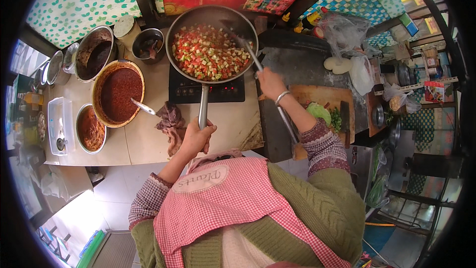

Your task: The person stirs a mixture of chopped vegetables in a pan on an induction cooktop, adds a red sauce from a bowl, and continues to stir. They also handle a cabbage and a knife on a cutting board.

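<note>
A wide frying pan [174, 67] sits on a black induction cooker [186, 93] with red lights showing. Diced vegetables [208, 54], red and pale green, fill much of it. My left hand [197, 136] grips the metal pan handle [203, 104]. In my right hand [272, 85] is the long metal handle of a spatula [253, 54]; its dark head reaches into the pan's right side, partly blurred. The rear of that handle slopes down past my wrist over the dark worktop.
Left of the cooker stand a pot of red chilli sauce [121, 93] with a spoon, a smaller bowl [91, 130], a dark-sauce pot [95, 59] and a crumpled cloth [171, 124]. At right, a wooden cutting board [319, 93] bears cabbage [319, 113], chopped greens [335, 119] and a cleaver [345, 117].
</note>
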Demonstrator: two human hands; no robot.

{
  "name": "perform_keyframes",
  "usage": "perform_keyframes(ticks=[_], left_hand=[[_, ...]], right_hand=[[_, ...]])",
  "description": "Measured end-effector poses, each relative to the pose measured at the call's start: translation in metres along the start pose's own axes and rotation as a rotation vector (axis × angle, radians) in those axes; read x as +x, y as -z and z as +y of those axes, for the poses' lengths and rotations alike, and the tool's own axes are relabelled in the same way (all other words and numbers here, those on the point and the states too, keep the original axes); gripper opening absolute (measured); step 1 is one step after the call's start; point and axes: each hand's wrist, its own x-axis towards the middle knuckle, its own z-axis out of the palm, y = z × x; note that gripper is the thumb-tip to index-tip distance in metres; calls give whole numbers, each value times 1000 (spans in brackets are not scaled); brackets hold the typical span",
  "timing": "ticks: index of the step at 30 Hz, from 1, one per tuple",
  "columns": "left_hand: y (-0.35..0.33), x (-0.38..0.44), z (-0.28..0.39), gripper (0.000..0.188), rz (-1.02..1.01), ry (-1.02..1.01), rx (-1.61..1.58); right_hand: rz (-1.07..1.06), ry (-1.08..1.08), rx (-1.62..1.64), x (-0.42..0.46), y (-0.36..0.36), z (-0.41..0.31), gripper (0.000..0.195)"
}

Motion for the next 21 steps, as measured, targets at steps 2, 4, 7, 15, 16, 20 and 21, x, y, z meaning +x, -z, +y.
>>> perform_keyframes(ticks=[2,4,7,15,16,20,21], left_hand=[[0,0,0,21,-6,1,-3],[2,1,-3,20,0,2,-7],[1,1,-2,20,-1,7,-12],[-1,-2,5,19,-1,12,11],[0,-2,3,19,-1,5,5],[1,-1,3,21,-9,-11,27],[1,-1,2,21,-8,-10,27]], right_hand=[[-59,19,28,-7,-5,1,39],[-144,27,91,-20,8,-18,39],[26,12,53,-29,22,-13,41],[-241,-205,329,-63,24,-10,38],[-212,-155,324,-68,24,-11,38],[-162,1,324,-77,37,-19,39],[-168,39,324,-76,42,-22,39]])
